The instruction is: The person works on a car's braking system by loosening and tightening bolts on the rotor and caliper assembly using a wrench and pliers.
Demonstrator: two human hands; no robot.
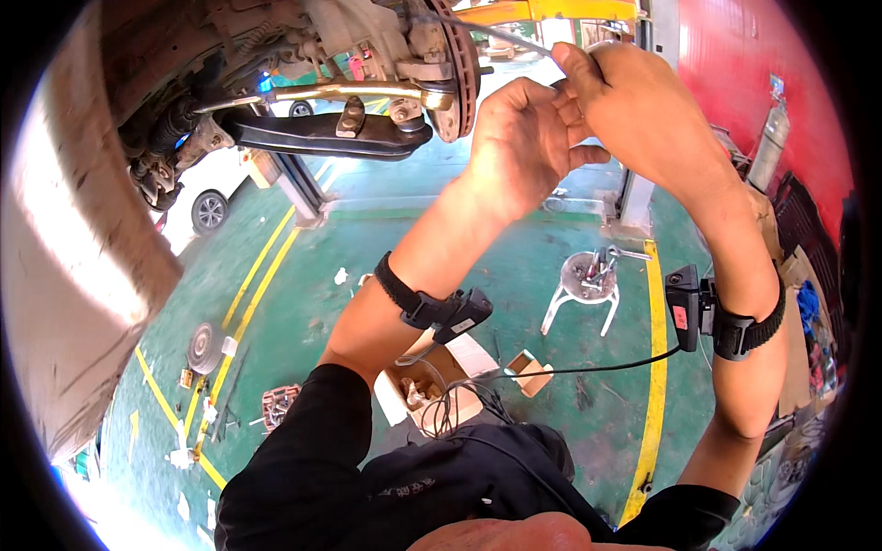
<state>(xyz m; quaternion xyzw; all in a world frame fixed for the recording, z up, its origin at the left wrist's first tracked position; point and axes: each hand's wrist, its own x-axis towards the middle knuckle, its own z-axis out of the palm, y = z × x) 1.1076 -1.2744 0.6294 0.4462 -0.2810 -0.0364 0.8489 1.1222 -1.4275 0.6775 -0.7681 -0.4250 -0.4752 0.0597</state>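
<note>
we had both hands raised beside the lifted car, just to the right of the brake disc [461, 73]. our right hand [634, 101] pinched the end of a thin grey strand [510, 37] between thumb and fingers; the strand ran from there leftward, across the top of the disc. our left hand [519, 151] sat just below and to the left, palm showing and fingers bent toward the right hand's fingers; we could not tell whether it gripped anything, since the fingertips were partly hidden. left of the disc, a shiny gold-toned rod [340, 91] lay above a black suspension arm [322, 133]. each forearm wore a black strap, carrying a dark device. below us, on the green floor [514, 317], stood a round stool [577, 292] bearing metal tools [602, 264], well apart from an open cardboard box [392, 395] and a smaller box [530, 372].
</note>
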